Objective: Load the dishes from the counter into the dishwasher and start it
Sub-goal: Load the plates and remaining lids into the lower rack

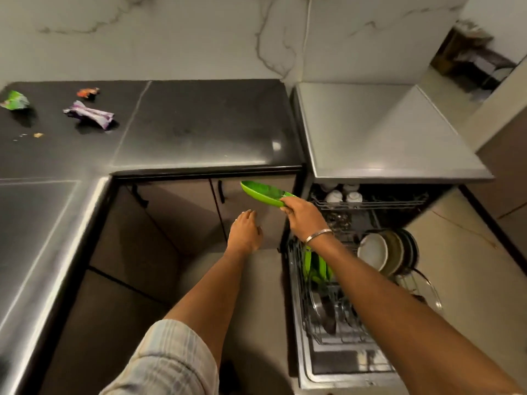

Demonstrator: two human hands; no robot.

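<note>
Green plate (266,194) gripped in your right hand (303,219), left hand (245,230) relaxed, empty; dishwasher (336,363) racks mostly loaded, counter (199,124) dish-free; slot it, start cycle.

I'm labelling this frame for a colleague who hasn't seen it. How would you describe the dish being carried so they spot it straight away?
Find the open dishwasher right of the black counter, its lower rack pulled out. Just above and left of it, the right hand grips a green plate by its edge. Other green plates stand in the rack; this one alone is held in the air.
</note>
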